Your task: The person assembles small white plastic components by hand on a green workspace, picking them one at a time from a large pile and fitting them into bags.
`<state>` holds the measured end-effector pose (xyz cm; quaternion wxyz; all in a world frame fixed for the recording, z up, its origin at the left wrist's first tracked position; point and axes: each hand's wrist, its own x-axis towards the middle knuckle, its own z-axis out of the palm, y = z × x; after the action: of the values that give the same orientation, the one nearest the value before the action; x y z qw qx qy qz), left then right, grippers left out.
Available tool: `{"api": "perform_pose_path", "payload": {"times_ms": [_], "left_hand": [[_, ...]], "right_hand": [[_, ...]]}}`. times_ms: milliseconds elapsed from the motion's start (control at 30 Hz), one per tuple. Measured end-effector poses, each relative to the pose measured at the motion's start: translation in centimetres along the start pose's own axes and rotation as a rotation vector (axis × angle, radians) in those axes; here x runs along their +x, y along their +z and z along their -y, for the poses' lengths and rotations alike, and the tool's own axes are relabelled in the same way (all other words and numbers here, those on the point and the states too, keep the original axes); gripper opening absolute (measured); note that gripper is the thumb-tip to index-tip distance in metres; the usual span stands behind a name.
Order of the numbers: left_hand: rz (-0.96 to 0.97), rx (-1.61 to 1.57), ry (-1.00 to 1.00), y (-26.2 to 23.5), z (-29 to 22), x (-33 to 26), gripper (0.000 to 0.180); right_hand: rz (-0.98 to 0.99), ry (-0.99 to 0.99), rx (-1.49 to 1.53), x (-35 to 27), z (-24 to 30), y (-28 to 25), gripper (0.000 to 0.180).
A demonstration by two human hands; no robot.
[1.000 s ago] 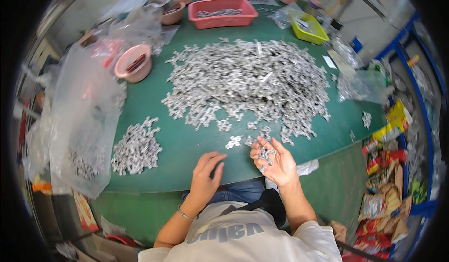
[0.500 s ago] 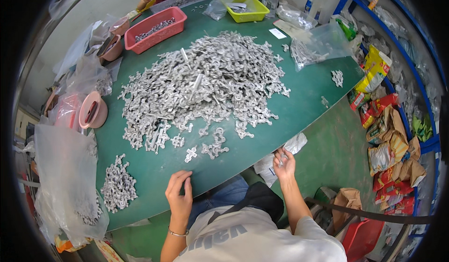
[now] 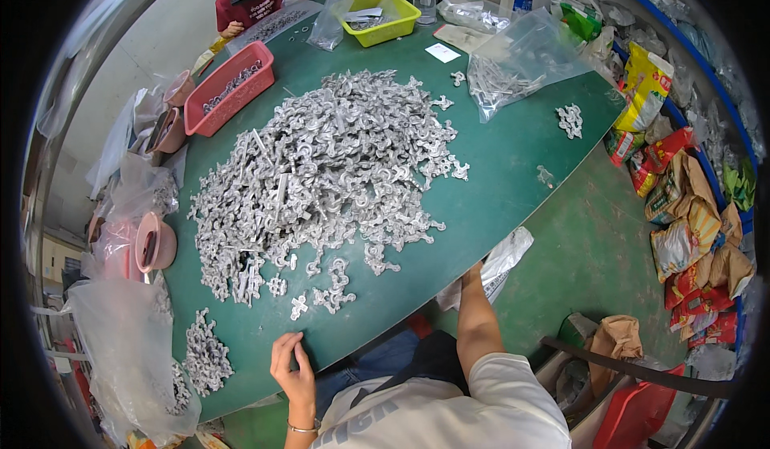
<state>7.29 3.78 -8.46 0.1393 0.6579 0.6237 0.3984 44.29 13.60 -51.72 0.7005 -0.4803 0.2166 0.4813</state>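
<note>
A large heap of small silvery metal castings (image 3: pixel 337 152) covers the middle of the green table (image 3: pixel 497 184). My left hand (image 3: pixel 292 362) rests at the near table edge, fingers stretched and thumb apart, holding nothing. Just beyond its fingertips lie a small cross-shaped casting (image 3: pixel 299 305) and a joined cluster of castings (image 3: pixel 335 286). My right hand (image 3: pixel 472 272) reaches down past the table's edge, beside a white plastic bag (image 3: pixel 505 260) below. Its fingers are hidden under the tabletop, so what it holds does not show.
A smaller pile of castings (image 3: pixel 207 353) sits at the left edge. Farther back stand a red bin (image 3: pixel 228 100), a yellow basket (image 3: pixel 385 32) and a clear bag of parts (image 3: pixel 513 72). Across the table sits a co-worker (image 3: pixel 261 0). Packages fill the blue shelf (image 3: pixel 698 128) at right.
My right hand has gone from beside the table edge to below it, its fingers now out of sight. The view has shifted and turned. My left hand stays at the edge.
</note>
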Motion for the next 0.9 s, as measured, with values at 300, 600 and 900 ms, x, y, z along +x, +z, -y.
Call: {"api": "perform_pose_path", "payload": {"times_ms": [300, 600, 900], "left_hand": [[-0.037, 0.057, -0.054, -0.8, 1.0, -0.7, 0.017], [-0.313, 0.159, -0.084, -5.8, 3.6, -3.1, 0.030], [-0.823, 0.390, -0.418, -14.3, 13.8, -6.1, 0.072]], "right_hand": [[-0.128, -0.140, -0.142, 4.0, 3.2, -8.3, 0.034], [0.293, 0.141, -0.210, -6.1, 5.8, -3.5, 0.026], [0.231, -1.583, -0.600, -34.8, 7.8, 10.7, 0.028]]}}
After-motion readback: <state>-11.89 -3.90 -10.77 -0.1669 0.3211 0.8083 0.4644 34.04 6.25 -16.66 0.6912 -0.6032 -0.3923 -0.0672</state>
